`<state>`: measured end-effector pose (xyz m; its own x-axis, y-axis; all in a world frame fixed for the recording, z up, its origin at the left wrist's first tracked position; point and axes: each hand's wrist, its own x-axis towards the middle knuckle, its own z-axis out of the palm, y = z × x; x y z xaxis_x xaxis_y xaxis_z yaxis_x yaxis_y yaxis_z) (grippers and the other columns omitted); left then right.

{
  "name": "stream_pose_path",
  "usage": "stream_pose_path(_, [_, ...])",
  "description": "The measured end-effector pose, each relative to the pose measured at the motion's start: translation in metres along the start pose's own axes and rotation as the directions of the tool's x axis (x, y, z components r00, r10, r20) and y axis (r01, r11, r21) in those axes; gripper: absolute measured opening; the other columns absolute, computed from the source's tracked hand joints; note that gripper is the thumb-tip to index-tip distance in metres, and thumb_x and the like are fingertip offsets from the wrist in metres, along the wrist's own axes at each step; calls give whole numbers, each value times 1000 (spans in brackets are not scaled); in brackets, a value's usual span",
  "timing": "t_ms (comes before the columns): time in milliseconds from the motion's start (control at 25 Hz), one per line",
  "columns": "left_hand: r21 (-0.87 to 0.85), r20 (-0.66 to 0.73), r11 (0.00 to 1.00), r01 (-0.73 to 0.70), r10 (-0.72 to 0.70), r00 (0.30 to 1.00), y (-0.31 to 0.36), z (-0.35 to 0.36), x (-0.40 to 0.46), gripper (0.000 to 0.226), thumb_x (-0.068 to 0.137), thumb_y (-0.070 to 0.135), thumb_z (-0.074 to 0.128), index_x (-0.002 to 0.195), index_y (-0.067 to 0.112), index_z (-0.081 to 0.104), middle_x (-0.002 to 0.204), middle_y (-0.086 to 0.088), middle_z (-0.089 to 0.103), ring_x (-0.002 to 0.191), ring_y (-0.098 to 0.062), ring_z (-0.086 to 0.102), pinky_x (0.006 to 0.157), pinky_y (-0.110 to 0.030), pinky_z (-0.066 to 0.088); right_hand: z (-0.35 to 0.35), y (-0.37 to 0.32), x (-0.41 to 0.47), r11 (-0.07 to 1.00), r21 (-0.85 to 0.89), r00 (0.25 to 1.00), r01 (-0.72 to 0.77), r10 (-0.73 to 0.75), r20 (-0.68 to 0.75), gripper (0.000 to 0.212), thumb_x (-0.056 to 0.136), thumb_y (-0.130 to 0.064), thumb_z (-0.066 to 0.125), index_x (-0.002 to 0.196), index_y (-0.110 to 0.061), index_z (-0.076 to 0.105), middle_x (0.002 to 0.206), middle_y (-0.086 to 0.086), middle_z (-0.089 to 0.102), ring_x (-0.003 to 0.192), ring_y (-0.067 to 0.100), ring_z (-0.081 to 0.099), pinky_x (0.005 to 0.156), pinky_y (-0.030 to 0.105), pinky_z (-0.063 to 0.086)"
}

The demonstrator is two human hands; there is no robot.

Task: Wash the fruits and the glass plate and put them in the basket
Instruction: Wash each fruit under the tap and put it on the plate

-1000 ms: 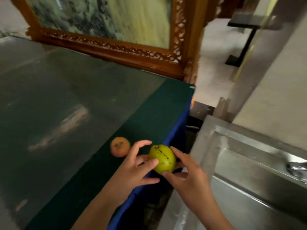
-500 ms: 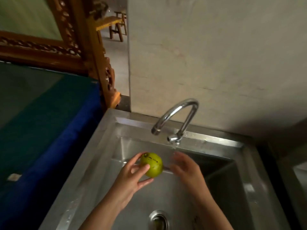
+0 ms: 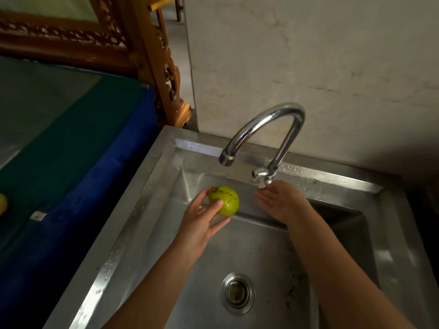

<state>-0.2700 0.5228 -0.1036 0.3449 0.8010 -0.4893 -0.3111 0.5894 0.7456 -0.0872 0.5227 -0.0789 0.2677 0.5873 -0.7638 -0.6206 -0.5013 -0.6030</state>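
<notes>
- Steel sink (image 3: 166,162) fills the lower frame, set against a pale, stained wall (image 3: 308,55); drain (image 3: 238,293) sits low in the basin with dark flecks around it.
- Curved chrome tap (image 3: 268,129) arches over the back rim, spout end pointing down and left; its small handle (image 3: 260,175) sits at the base.
- Your left hand (image 3: 202,219) comes up from the lower left, forearm angled across the basin. Fingers and thumb curl round the green fruit (image 3: 224,203), clamped on it, thumb lying across its near side.
- Green fruit is held above the basin, below and a little left of the spout, with dark marks on its skin.
- Your right hand (image 3: 280,200) reaches in from the lower right, palm turned leftward, fingers straight and relaxed, holding nothing. Its fingertips sit just beneath the tap handle; contact cannot be told.
- Both hands are near each other but apart; the right does not touch the fruit.
- Left of the sink, a table with green and blue cloth (image 3: 83,143); a carved wooden frame (image 3: 152,55) stands behind it.
- At the far left edge, a sliver of another fruit (image 3: 2,204) lies on the cloth.
</notes>
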Motion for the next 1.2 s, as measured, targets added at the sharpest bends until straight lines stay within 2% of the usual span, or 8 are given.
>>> stream_pose_path(80, [-14,-1,1000,-5,5,1000,0,-2,2,38,85,3,56,117,23,53,134,-17,50,99,-21,63,71,-32,60,4,-19,4,999,37,1000,-17,16,23,24,93,-6,30,85,-2,52,104,22,65,96,29,61,96,35,41])
stream_pose_path(200, [-9,17,1000,-7,7,1000,-2,-5,3,36,85,5,57,114,27,56,129,-13,54,98,-18,65,72,-32,59,14,-31,1,990,134,997,37,-45,56,37,93,-9,33,127,5,41,133,24,49,116,33,54,93,38,42])
stream_pose_path(320, [60,22,995,-83,82,996,-1,-10,0,34,84,7,59,104,36,61,123,-11,58,98,-16,67,74,-31,58,15,16,-11,997,-29,993,77,-74,96,45,93,-27,45,133,-5,41,125,21,54,101,29,56,93,44,45])
stream_pose_path(440, [178,33,970,-167,164,986,8,-11,-1,36,84,10,61,96,43,62,123,-12,59,101,-18,66,73,-28,57,26,52,-24,958,-243,945,154,-71,319,36,90,-35,51,119,-14,54,106,14,61,91,26,62,73,33,57])
stream_pose_path(680, [71,125,992,-102,93,988,21,-11,0,37,86,11,56,122,20,52,127,-18,57,104,-26,62,77,-39,57,39,73,-26,842,-112,816,528,-467,340,28,92,-16,49,118,-11,59,101,18,67,79,15,67,63,26,59])
stream_pose_path(880, [146,147,987,-61,40,988,28,-8,-1,62,63,24,73,122,20,52,121,-12,57,102,-24,65,75,-31,57,33,67,-30,964,185,851,189,-255,460,37,87,-27,47,117,-6,56,94,10,62,71,12,59,60,20,49])
stream_pose_path(1040, [457,120,870,-184,145,982,24,-13,-2,40,63,22,81,97,36,64,97,-2,70,87,-15,71,67,-25,58,32,63,-30,970,-119,859,213,-128,496,45,91,-43,45,114,-7,59,101,13,64,80,17,58,68,25,47])
stream_pose_path(1200, [597,83,780,-188,173,981,15,-16,-3,50,56,34,82,102,28,64,95,-4,71,91,-22,70,80,-40,58,28,62,-32,940,-263,872,217,-66,484,47,93,-47,35,113,-10,58,104,13,66,82,18,63,69,29,53])
